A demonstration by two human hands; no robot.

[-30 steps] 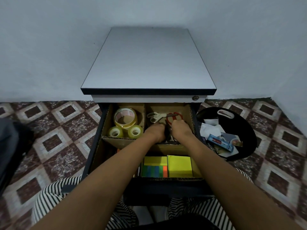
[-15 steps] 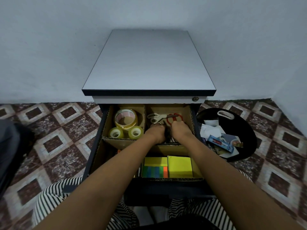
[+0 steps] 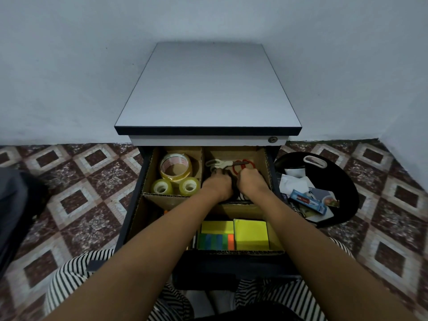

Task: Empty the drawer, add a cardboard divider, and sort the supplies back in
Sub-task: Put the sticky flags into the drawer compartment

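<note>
The drawer [image 3: 231,262] stands pulled out under the grey cabinet top [image 3: 208,89], lined with a cardboard divider [image 3: 166,198]. Its back left compartment holds a large tape roll [image 3: 176,167] and two small rolls [image 3: 162,187]. White-handled scissors [image 3: 216,163] and red-handled scissors [image 3: 244,165] lie in the back right compartment. There my left hand [image 3: 217,184] and my right hand [image 3: 253,181] curl side by side round a small dark object [image 3: 235,184], mostly hidden between them. Yellow sticky notes [image 3: 251,234] and coloured note strips [image 3: 216,240] fill the front right section.
A black round tray [image 3: 347,193] on the patterned floor to the right of the cabinet holds papers and a blue pack [image 3: 308,201]. A dark bag [image 3: 14,205] sits at the left edge. Walls close in behind and at the right.
Both hands stay in the back right compartment, having edged slightly toward the scissors. Nothing else in the drawer has moved.
</note>
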